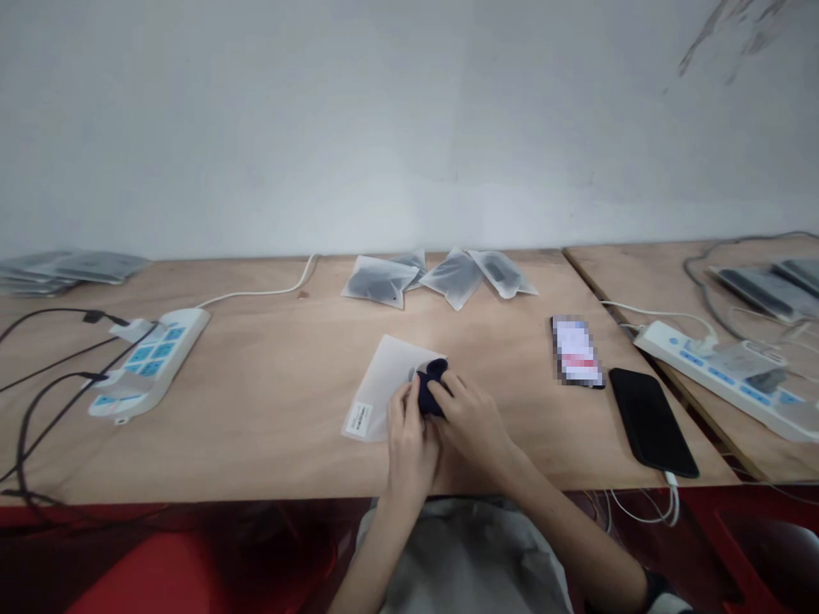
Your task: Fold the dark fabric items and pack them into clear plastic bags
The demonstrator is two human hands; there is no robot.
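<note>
Item, dark navy-blue, soft-looking: gripped btwn L hand & R hand, hands tog. Loc.: R edge of flat frosted plastic bag w/ white label, on light-brown wooden table. Status (judged): mid-handling, unfinished; approx. 4 frosted pouches at rear, dark contents inside.

left hand and right hand hold a navy item by a pouch.

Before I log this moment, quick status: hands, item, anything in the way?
Left hand, right hand: gripping dark blue item. Frosted bag by left hand, not blocking. Lit phone apart, rightward.
</note>
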